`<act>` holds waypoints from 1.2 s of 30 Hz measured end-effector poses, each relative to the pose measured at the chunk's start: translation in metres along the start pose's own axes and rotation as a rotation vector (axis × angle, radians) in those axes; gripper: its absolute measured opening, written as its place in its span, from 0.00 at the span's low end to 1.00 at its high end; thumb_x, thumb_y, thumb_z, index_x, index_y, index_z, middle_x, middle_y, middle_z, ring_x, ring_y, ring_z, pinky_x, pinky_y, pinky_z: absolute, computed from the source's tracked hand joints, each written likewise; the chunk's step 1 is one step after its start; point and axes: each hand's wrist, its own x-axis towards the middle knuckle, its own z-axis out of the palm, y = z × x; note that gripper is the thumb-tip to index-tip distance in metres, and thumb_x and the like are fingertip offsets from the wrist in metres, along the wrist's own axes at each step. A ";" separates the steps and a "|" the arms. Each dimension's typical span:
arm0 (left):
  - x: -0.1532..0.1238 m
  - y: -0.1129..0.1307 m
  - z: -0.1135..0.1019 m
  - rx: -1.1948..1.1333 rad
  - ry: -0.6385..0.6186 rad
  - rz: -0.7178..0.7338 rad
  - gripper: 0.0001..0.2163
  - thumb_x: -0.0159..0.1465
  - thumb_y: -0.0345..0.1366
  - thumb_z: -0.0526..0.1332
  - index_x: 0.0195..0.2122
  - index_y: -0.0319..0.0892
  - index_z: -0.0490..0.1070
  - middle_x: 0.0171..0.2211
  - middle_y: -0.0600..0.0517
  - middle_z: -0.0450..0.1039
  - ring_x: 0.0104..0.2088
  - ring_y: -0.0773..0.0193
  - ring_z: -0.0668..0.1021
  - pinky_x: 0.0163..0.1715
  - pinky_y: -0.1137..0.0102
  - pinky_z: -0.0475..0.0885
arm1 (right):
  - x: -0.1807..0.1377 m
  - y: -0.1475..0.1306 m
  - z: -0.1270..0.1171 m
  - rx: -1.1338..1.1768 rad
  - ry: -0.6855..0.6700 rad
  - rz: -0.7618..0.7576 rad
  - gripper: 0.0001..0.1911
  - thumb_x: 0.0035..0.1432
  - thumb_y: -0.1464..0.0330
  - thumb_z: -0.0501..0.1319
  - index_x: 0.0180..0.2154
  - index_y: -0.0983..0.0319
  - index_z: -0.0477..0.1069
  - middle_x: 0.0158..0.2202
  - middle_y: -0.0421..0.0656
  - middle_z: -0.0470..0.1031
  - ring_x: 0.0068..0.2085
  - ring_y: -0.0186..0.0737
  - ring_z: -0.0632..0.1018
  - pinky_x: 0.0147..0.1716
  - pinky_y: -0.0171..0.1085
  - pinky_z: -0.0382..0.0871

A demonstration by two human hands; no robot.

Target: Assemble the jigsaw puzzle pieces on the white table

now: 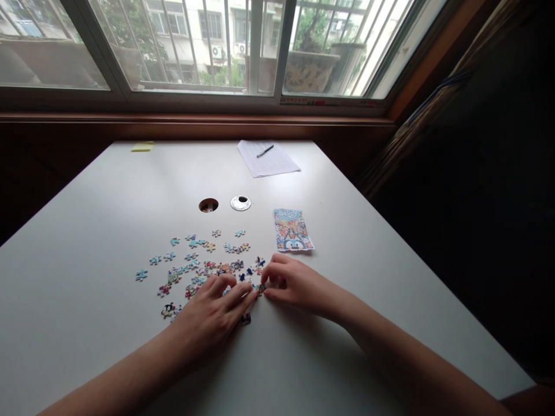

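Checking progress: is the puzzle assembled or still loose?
Loose: puzzle pieces lie scattered apart on the table.

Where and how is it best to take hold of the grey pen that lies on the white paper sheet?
Probably pinch the grey pen at mid-barrel, coming from above, fingers across its narrow width. It lies flat and slanted on the white paper sheet, with free space on both long sides.

Lighting: daylight from window (225,46) beyond worktop (347,323), soft sheen on its far half, room right of it dark, wide-angle bowing at edges.
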 end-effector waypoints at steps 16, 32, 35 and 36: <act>-0.001 -0.001 -0.001 -0.080 0.144 -0.047 0.18 0.67 0.28 0.58 0.58 0.40 0.69 0.53 0.47 0.74 0.48 0.53 0.69 0.52 0.56 0.65 | 0.001 0.001 -0.005 0.017 -0.032 -0.008 0.09 0.57 0.72 0.66 0.42 0.59 0.77 0.41 0.41 0.72 0.36 0.34 0.75 0.38 0.34 0.71; -0.009 0.001 -0.016 -0.344 0.431 0.042 0.07 0.61 0.22 0.56 0.30 0.42 0.66 0.28 0.50 0.72 0.32 0.61 0.67 0.36 0.63 0.66 | 0.000 0.015 -0.026 0.025 -0.121 0.060 0.09 0.55 0.69 0.67 0.40 0.59 0.76 0.41 0.41 0.72 0.36 0.35 0.74 0.37 0.35 0.71; -0.009 0.001 -0.017 -0.338 0.459 0.052 0.08 0.61 0.22 0.56 0.30 0.42 0.65 0.27 0.50 0.71 0.31 0.61 0.67 0.34 0.64 0.65 | -0.001 0.012 -0.031 -0.022 -0.156 0.061 0.04 0.54 0.68 0.68 0.34 0.60 0.76 0.39 0.41 0.73 0.36 0.36 0.74 0.34 0.35 0.69; -0.009 0.001 -0.018 -0.334 0.464 0.058 0.08 0.61 0.23 0.56 0.30 0.42 0.65 0.27 0.50 0.71 0.31 0.61 0.67 0.34 0.64 0.65 | -0.002 0.011 -0.034 -0.040 -0.173 0.062 0.04 0.54 0.67 0.69 0.32 0.60 0.76 0.38 0.41 0.73 0.35 0.36 0.74 0.33 0.35 0.68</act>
